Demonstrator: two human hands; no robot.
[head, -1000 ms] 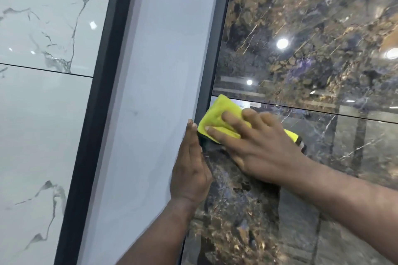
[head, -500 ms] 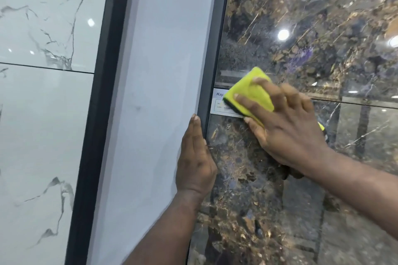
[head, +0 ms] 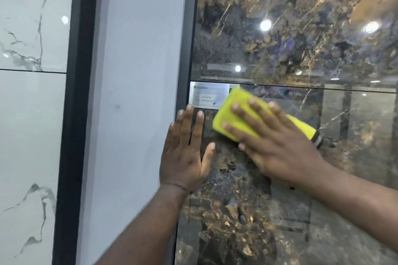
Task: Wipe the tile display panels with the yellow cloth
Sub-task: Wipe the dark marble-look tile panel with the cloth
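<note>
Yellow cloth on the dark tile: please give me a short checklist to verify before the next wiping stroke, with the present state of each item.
1. Right hand lies flat on the yellow cloth: ok.
2. Cloth is pressed against the dark marble panel: ok.
3. Left hand braces flat on the panel by the black frame, apart from the cloth: ok.
4. Label fully clear of the cloth: not ok, the cloth touches its right end.
5. Panel above is free of smears: cannot tell, light reflections hide it.
6. Cloth is clean: cannot tell, only its outer side shows.
</note>
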